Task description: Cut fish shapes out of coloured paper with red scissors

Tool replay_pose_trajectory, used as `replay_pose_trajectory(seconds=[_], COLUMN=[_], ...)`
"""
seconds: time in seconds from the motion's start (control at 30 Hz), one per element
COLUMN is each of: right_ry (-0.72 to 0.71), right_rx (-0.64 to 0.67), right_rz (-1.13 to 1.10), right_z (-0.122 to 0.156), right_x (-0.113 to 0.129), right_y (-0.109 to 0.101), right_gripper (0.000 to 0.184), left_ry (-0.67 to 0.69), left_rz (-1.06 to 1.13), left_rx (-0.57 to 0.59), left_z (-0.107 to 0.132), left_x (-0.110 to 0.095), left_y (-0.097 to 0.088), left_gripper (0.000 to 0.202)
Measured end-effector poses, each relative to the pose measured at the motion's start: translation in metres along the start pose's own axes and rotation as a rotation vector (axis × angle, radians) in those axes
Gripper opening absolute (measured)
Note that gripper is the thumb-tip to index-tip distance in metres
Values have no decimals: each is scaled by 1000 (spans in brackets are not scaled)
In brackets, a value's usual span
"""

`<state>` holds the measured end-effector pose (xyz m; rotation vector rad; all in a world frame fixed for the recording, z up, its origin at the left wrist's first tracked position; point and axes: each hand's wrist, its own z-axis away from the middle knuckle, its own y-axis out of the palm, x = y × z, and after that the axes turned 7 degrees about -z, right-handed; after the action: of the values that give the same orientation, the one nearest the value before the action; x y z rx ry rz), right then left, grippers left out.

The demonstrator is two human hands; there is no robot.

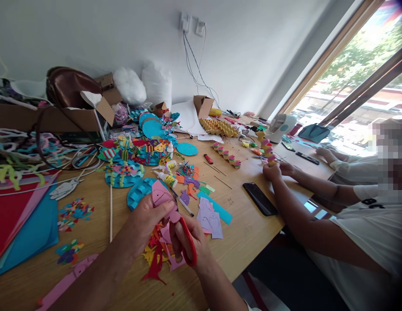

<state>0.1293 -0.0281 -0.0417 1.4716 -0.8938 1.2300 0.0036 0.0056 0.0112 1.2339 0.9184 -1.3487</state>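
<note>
Along the worktop's (216,255) far edge, a cardboard box (13,113), cut off at left, holds an indistinct jumble; left hand (149,216) pinches pink paper fish (159,192), right hand (198,237) grips scissors (189,242).

Head camera looks forward and down across the table (233,242).

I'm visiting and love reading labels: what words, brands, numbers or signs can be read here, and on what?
No text reads clearly.
Yellow-labelled bottle: label too small and blurred.
Co-worker's white shirt: dark letter-like marks, too unclear to quote.
</note>
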Motion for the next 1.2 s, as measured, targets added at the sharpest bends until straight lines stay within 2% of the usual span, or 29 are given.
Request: replay_pose_trajectory(seconds=[0.17,0.37,0.53,0.7,0.77,0.87,1.0,1.2], right_ry=[13,43,-119,-60,-33,-30,-48,0], right_rx=[-28,31,-70,-103,-102,-128,-151,-82], right_rz=[-15,-72,-114,-143,-172,-184,-216,-155], right_z=[0,2,-5,-13,-13,-13,-13,-5], right_x=[-2,-5,8,26,28,27,17,13], right_y=[0,-10,-14,-4,0,5,12,17], right_gripper=[55,51,42,32,30,26,23,27], left_ry=[-6,-20,-3,70,66,52,89,68], left_rz=[4,-46,-167,-224,-208,-169,-111,-45], left_rx=[29,111,129,28,27,41,-20,-63], left_z=[-2,1,3,1,3,7,12,19], left_x=[1,1,-4,-10,-8,-2,9,18], left_y=[-2,-10,-8,-2,-3,-6,-9,-12], left_gripper=[21,21,16,13,13,17,17,13])
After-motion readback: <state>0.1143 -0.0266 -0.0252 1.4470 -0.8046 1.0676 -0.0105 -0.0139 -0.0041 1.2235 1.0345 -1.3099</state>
